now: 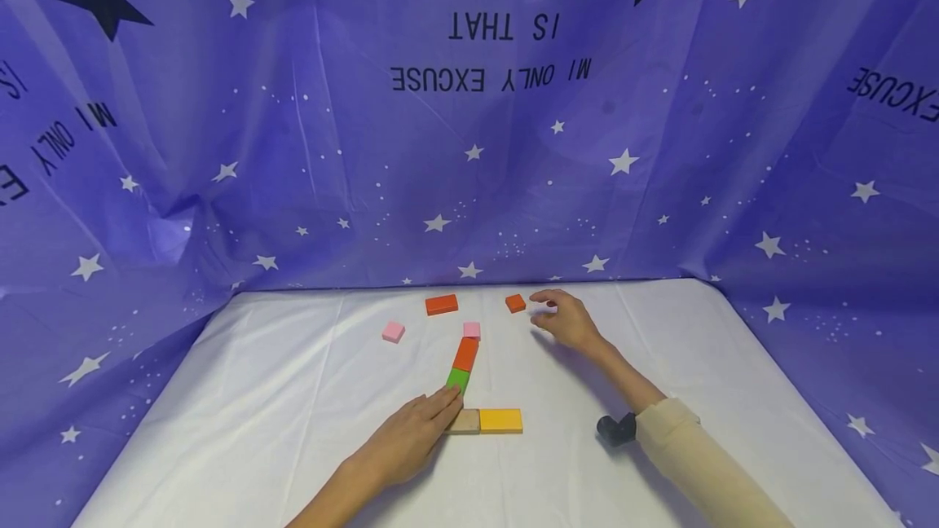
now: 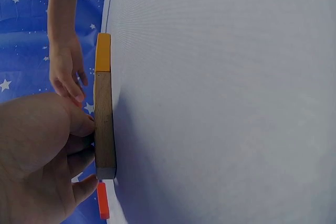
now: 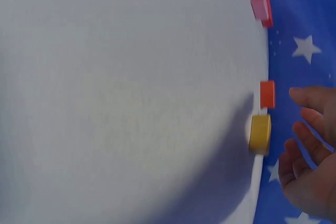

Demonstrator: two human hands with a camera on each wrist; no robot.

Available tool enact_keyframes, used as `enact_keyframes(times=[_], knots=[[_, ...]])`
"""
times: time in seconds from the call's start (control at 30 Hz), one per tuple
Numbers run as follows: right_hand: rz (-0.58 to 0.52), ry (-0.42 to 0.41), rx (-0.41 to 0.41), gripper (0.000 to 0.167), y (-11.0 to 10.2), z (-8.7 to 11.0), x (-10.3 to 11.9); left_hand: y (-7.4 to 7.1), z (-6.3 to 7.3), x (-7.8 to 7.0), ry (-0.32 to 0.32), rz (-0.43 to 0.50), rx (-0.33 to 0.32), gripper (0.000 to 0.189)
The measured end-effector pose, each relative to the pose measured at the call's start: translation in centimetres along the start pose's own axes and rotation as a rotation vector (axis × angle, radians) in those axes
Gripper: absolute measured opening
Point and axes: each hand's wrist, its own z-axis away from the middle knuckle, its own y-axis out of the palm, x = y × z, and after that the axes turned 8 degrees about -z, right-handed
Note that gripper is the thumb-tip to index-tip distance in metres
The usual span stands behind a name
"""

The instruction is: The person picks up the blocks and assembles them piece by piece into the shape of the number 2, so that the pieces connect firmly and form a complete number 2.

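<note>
My left hand [image 1: 414, 434] lies over a row on the table, its fingertips on the near end of a green block [image 1: 458, 380] and partly covering a plain wooden block [image 1: 465, 423]. A yellow block [image 1: 501, 420] adjoins the wooden one on the right. Beyond the green block, an orange-red block [image 1: 465, 354] and a pink block [image 1: 472, 330] continue in a slanted line. My right hand [image 1: 568, 320] reaches to the right of a small orange block [image 1: 515, 303], fingers apart and loosely bent, holding nothing. The right wrist view shows a yellow block [image 3: 260, 134] near those fingers.
Another orange-red block [image 1: 442, 305] and a pink block [image 1: 393, 332] lie at the back left of the white-covered table [image 1: 257, 414]. A purple star-patterned cloth [image 1: 469, 186] rises behind the table and along both sides. A dark object [image 1: 616, 429] is at the right wrist.
</note>
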Motion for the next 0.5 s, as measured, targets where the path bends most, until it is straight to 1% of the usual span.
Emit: enact_keyframes(times=[0.27,0.5], knots=[[-0.044,0.103,-0.008,0.041,-1.2,-0.1,-2.6,0.1,0.1,0.0,0.007,-0.017,-0.012,0.046],[-0.092,0.116,0.035,0.044,-1.4,0.2,-4.0,0.0,0.1,0.0,0.003,-0.019,-0.005,0.047]])
